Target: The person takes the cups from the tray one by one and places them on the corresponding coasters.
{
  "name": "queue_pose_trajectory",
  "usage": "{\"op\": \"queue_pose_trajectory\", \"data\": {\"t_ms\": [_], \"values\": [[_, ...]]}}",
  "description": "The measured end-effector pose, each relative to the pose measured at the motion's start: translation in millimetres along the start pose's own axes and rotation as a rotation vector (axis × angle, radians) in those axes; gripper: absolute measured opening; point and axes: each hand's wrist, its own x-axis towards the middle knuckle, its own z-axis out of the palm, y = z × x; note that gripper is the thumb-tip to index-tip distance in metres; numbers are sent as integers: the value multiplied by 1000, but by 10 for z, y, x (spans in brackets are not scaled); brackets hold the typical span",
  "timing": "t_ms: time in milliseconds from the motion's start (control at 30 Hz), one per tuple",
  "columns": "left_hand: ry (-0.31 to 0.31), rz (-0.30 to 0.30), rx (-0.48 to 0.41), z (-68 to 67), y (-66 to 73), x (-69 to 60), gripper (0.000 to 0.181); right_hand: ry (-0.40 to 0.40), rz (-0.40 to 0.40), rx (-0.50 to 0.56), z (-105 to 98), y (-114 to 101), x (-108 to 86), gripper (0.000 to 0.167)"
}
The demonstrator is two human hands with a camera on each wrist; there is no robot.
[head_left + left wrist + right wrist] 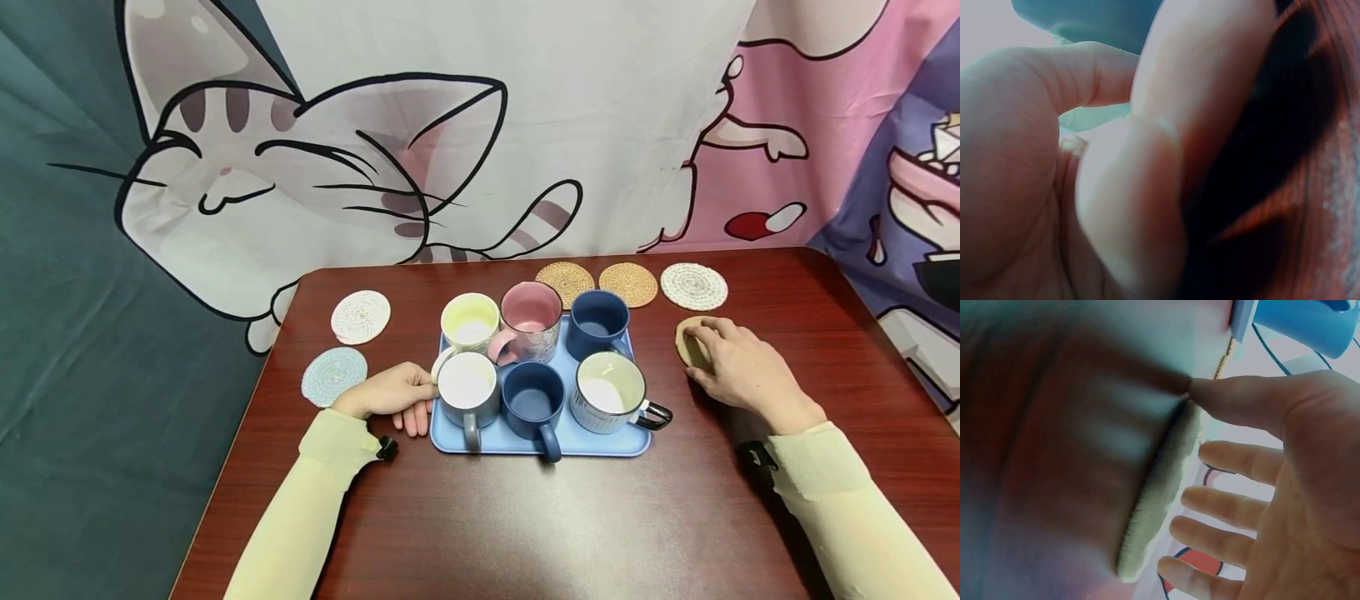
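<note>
Your right grip (pixel 742 371) is loosely spread over the beige coaster (pixel 1160 494), thumb near its edge, fingers not closed round it. The coaster is on the table (pixel 540 525), right of the tray (pixel 581 443). Expect a light, slightly flexible disc with good friction; take its rim between thumb and fingertips. Your left grip (pixel 393 392) is at the tray's left edge; its hold cannot be determined.
</note>
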Motion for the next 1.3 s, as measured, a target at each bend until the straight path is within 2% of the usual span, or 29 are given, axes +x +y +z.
{"op": "queue_pose_trajectory", "data": {"t_ms": [100,267,433,567,700,767,833,967,1300], "values": [[0,-1,2,-1,-11,0,38,9,13,-6,-31,-34,3,62],[3,-3,2,4,-19,-1,37,75,8,9,-87,-138,4,54],[1,-1,1,9,-10,-2,37,86,11,47,-133,-260,20,47],[1,1,2,10,-11,2,36,130,-56,109,-128,-324,54,36],[0,2,-1,8,-13,9,36,166,-126,127,-86,-360,86,21],[-3,3,-4,7,-14,13,36,111,-111,157,-67,-383,85,14],[-3,2,-7,4,-14,14,37,10,-75,200,-51,-410,84,11],[2,1,-5,-6,-6,13,37,-168,-5,264,-24,-459,81,19],[-2,-9,0,-1,22,-8,37,-271,-57,340,83,-497,74,21]]}}
